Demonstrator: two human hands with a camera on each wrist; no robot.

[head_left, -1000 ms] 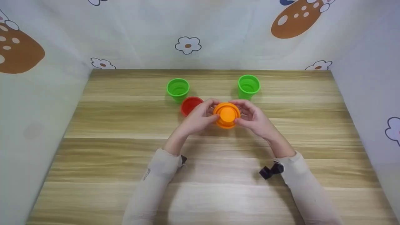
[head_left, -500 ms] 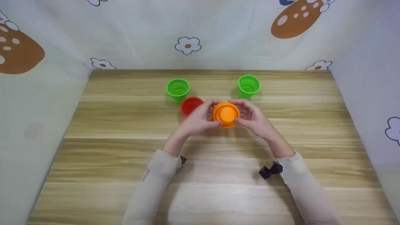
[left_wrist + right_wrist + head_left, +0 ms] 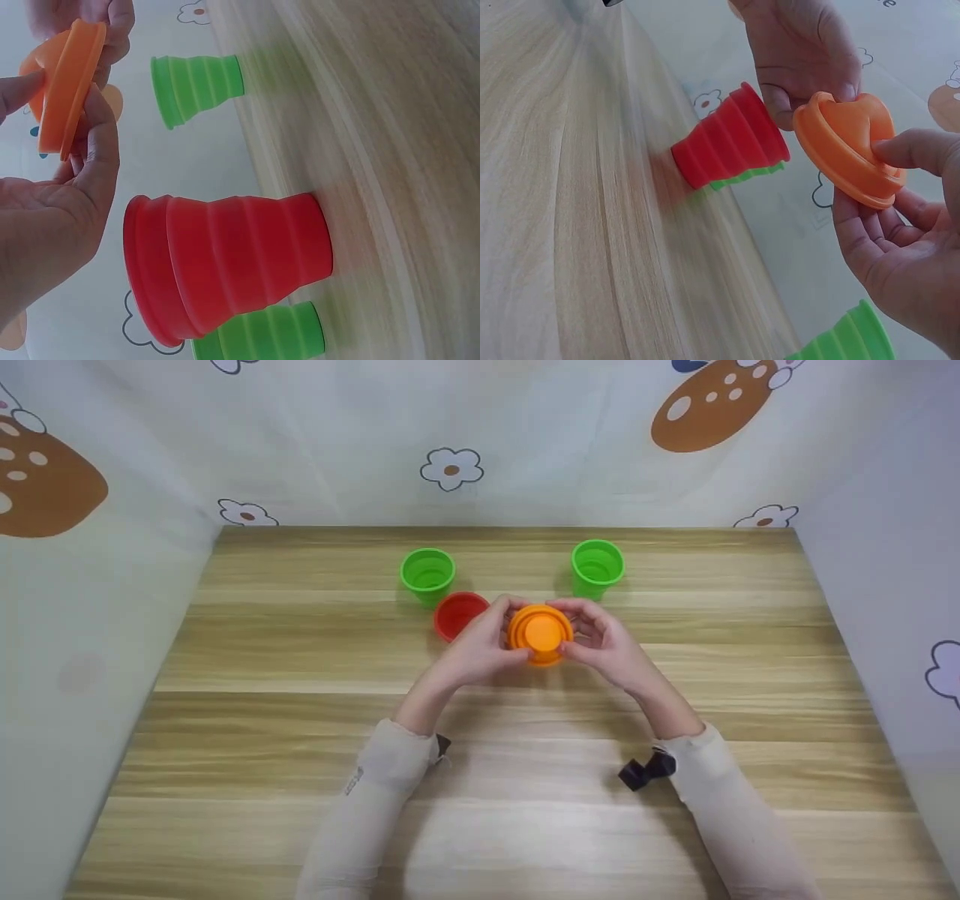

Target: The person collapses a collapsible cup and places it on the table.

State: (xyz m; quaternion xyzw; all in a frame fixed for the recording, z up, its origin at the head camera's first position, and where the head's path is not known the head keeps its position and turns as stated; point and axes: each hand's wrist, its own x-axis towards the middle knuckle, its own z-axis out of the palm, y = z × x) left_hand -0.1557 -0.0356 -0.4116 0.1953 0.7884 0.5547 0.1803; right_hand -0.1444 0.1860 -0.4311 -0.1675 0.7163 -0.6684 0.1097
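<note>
Both hands hold an orange collapsible cup (image 3: 541, 633) above the table, its rings partly folded into each other. My left hand (image 3: 484, 647) grips its left side, thumb on the near face and fingers around the rim. On the other side my right hand (image 3: 606, 643) pinches it the same way, its thumb pressing into the soft folds in the right wrist view. Just left of and behind the left hand stands a red cup (image 3: 232, 255), upright and extended, partly hidden by that hand in the head view.
Two extended green cups stand upright farther back: the left green cup (image 3: 427, 572) behind the red one, the right green cup (image 3: 598, 568) beyond the right hand. A patterned curtain (image 3: 360, 442) borders the wooden table (image 3: 262, 645) at the back.
The left thumb has shifted down and inward along the near side of the orange cup. The cup has moved very slightly left. The other cups stay put.
</note>
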